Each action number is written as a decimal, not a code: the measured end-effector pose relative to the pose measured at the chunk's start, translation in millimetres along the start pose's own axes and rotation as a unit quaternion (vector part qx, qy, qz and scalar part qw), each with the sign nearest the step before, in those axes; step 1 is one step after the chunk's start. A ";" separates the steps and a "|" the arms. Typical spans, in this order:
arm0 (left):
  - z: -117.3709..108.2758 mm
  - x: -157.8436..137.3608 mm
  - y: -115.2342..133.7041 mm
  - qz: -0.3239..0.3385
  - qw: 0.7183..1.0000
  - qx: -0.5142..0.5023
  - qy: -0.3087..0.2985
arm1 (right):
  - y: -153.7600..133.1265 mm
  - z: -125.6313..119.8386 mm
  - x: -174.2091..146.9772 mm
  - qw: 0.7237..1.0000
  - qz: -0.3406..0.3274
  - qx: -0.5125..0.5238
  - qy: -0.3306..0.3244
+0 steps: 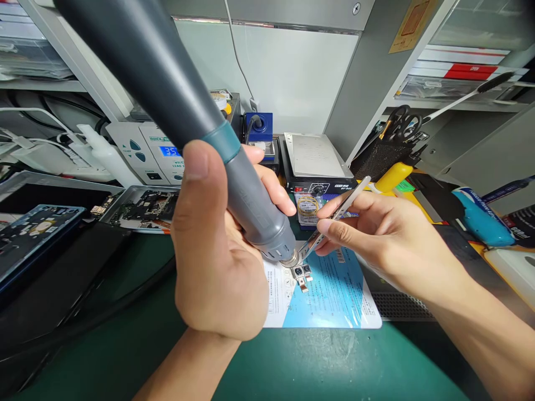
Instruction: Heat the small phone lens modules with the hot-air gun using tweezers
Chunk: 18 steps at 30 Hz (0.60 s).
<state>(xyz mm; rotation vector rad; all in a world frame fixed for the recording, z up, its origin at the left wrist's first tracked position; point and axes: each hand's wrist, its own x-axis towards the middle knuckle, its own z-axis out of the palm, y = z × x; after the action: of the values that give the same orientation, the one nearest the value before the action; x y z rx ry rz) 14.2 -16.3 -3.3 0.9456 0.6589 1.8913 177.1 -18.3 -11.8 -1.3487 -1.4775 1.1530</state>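
My left hand (221, 267) is wrapped round a dark grey hot air gun (259, 211), which slants down to the right with its metal nozzle low over the work. Pinched in my right hand (376, 228) is a pair of metal tweezers (334, 217), their tips reaching down beside the nozzle. Just below the nozzle and the tips lies a small phone camera module (300, 272) with two lenses and a short flex tail. It rests on a blue and white printed card (334, 301). Whether the tips touch the module is hard to see.
A rework station (146, 150) with a blue display stands behind on the left. Opened phones (37, 234) lie at the left. A heating plate (315, 156) is at the back, and a mesh tool holder (378, 161) with scissors stands right of it. A black cable (137, 295) crosses the green mat.
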 end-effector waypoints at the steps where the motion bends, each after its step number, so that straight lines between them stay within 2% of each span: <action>1: 0.5 0.7 0.3 0.005 1.000 -0.001 0.005 | -0.4 0.0 -0.3 1.000 0.002 -0.001 0.000; 5: 0.0 2.7 0.9 -0.016 1.000 -0.014 0.011 | -0.2 0.3 -0.4 1.000 0.003 0.006 -0.001; 11: -2.6 3.5 0.1 0.006 1.000 -0.002 0.002 | 1.2 0.9 -1.6 1.000 0.003 0.020 -0.007; 18: 0.3 1.8 3.9 -0.001 1.000 -0.023 -0.004 | 0.2 1.6 -2.4 1.000 0.000 0.019 -0.008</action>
<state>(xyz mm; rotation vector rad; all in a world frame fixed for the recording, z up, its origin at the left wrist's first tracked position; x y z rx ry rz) 12.1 -16.5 0.4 0.9215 0.6089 1.8929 175.8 -20.8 -12.5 -1.3171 -1.4589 1.1884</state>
